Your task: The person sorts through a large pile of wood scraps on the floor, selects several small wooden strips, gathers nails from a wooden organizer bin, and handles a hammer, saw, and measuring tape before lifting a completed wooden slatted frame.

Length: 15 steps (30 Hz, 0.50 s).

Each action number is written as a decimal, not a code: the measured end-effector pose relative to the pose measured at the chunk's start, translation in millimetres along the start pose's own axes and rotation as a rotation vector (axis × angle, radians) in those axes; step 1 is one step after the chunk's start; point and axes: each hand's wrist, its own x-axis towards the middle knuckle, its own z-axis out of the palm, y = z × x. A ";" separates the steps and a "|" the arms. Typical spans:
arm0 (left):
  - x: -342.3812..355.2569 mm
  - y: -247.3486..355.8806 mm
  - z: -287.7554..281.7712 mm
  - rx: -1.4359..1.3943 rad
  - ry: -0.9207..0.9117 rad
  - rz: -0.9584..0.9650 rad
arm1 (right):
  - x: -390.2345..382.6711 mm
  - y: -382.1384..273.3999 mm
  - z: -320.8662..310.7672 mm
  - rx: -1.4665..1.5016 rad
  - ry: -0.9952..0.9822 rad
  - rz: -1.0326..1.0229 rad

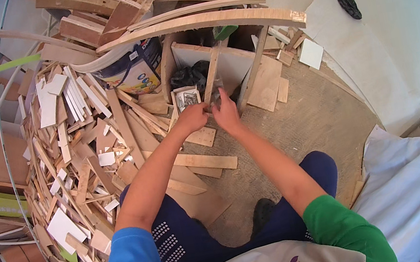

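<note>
My left hand (195, 118) and my right hand (226, 112) meet at the near end of an upright wooden divider (211, 76). The left fingers are closed in a pinch by the divider's edge; what they hold is too small to make out. My right index finger points up along the divider's right side while the thumb bends towards the left hand; anything between them is hidden. Just beyond the left hand is a small wooden box (179, 102) with metal nails or screws (190, 98) inside. Behind it lies a black plastic bag (194, 75).
A large heap of wood offcuts (87, 169) covers the left side. Long curved boards (196, 22) lie across a printed bucket (135, 71) and the wooden frame. A green-handled tool (225, 32) sits under them. Pale cloth (415, 179) lies at right.
</note>
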 end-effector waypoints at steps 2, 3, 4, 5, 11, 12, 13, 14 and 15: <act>5.6 1.0 6.4 -0.095 0.073 -0.053 | -13.9 -10.3 -12.8 0.382 0.046 0.007; 10.8 5.2 8.4 -0.163 0.110 -0.068 | -17.1 -0.2 -11.0 0.465 0.095 -0.055; 14.4 9.6 11.1 -0.231 0.148 -0.085 | -19.2 4.1 -14.3 0.589 0.080 0.013; 16.1 14.1 11.8 -0.338 0.184 -0.089 | -18.4 5.6 -15.9 0.722 0.066 0.078; 21.3 15.3 6.3 -0.628 0.131 -0.099 | -16.9 -6.3 -18.9 1.214 0.074 0.334; 19.2 17.3 5.6 -0.565 0.153 -0.090 | -17.9 -8.6 -17.9 1.198 0.094 0.355; 17.0 18.9 4.4 -0.502 0.175 -0.081 | -19.4 -5.0 -13.7 1.119 0.122 0.369; 17.1 26.6 1.4 -0.436 0.192 -0.059 | -20.1 6.1 -9.8 1.039 0.163 0.376; 15.8 31.3 -0.7 -0.503 0.183 -0.085 | -21.4 17.3 -2.8 0.964 0.197 0.386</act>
